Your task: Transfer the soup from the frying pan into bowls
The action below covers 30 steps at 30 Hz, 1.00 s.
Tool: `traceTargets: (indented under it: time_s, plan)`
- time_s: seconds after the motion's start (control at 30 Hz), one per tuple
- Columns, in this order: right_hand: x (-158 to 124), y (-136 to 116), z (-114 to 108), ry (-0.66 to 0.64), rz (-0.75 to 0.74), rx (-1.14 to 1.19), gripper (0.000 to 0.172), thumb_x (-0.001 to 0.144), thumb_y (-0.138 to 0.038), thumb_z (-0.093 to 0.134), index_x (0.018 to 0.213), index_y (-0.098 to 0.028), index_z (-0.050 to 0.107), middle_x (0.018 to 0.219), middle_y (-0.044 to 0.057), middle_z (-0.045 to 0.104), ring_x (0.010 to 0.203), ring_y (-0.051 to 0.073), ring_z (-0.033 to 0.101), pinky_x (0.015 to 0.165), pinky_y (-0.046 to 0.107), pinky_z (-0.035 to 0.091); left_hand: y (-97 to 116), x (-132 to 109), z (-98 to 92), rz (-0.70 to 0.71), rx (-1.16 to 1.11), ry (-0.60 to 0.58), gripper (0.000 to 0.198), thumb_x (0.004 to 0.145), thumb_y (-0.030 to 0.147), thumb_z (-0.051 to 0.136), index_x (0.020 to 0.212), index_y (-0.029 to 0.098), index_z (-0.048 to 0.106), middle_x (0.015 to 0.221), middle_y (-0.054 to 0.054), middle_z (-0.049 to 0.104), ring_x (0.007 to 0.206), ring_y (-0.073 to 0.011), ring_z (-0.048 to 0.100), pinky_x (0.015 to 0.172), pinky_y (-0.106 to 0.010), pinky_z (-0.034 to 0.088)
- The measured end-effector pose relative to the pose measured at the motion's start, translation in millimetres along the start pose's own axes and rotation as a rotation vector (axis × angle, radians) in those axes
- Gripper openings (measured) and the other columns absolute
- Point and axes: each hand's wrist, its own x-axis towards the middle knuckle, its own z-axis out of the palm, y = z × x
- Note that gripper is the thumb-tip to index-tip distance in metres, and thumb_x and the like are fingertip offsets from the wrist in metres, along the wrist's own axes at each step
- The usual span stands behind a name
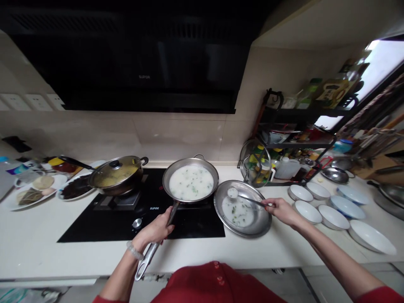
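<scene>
Ladle (232, 192) in right hand (280, 210)

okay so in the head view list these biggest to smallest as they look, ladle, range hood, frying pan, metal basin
1. Range hood
2. Frying pan and metal basin: too alike to rank
3. Ladle, partly hidden by the hand

Single view, worn on the head, wearer at the counter (101, 256). Faces forward and down, over the stove (195, 227) to the wall (179, 141). Wide lens; strong stretch toward the sides. Nearest: red shirt (205, 284), bottom centre, seen from above. Left hand (159, 228) and right hand (282, 210) farther out, at middle range. Pan (166, 178) near frame centre, slightly low, looked into at a slant. Range hood (142, 54) fills upper left and centre. Window (389, 57) cut by right edge, high up.
</scene>
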Motion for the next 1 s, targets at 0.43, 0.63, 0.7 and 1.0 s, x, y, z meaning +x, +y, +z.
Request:
traceTargets:
  time_s: [0.43, 0.63, 0.7, 1.0]
  plan:
    - [-47.0, 32.7, 48.1, 0.204, -0.15, -0.808, 0.05, 0.084, -0.009, 0.042, 0.128, -0.024, 0.06, 0.099, 0.013, 0.07, 0.067, 0.022, 0.069, 0.056, 0.028, 0.047, -0.7, -0.2, -0.6, 0.032, -0.042, -0.007, 0.089, 0.071, 0.023, 0.064, 0.148, 0.006, 0.023, 0.065, 0.0, 0.057, 0.036, -0.0136, 0.05, 0.031, -0.021, 0.032]
    - [-12.6, -21.7, 25.2, 0.297, -0.164, -0.331, 0.041, 0.088, -0.031, 0.043, 0.122, -0.022, 0.065, 0.095, 0.007, 0.075, 0.08, 0.023, 0.07, 0.073, 0.031, 0.052, -2.4, 2.7, -1.8, 0.014, 0.123, -0.074, 0.083, 0.078, 0.024, 0.054, 0.149, 0.01, 0.014, 0.075, -0.003, 0.06, 0.041, -0.012, 0.051, 0.036, -0.021, 0.039]
    - [-3.8, -50.7, 26.3, 0.264, -0.232, -0.315, 0.041, 0.088, -0.029, 0.044, 0.122, -0.021, 0.065, 0.1, 0.008, 0.075, 0.089, 0.023, 0.069, 0.078, 0.031, 0.051, -1.3, 2.8, -2.3, -0.003, 0.175, -0.087, 0.081, 0.08, 0.024, 0.05, 0.15, 0.01, 0.011, 0.081, -0.006, 0.061, 0.043, -0.012, 0.052, 0.039, -0.022, 0.041]
    - [35.8, -141.2, 71.8, 0.017, -0.295, -0.592, 0.04, 0.088, -0.012, 0.04, 0.12, -0.019, 0.062, 0.101, 0.017, 0.071, 0.096, 0.028, 0.067, 0.08, 0.035, 0.045, 7.8, -1.1, -2.4, -0.008, 0.216, -0.092, 0.08, 0.082, 0.021, 0.046, 0.15, 0.004, 0.009, 0.073, -0.006, 0.06, 0.046, -0.0157, 0.055, 0.042, -0.025, 0.043]
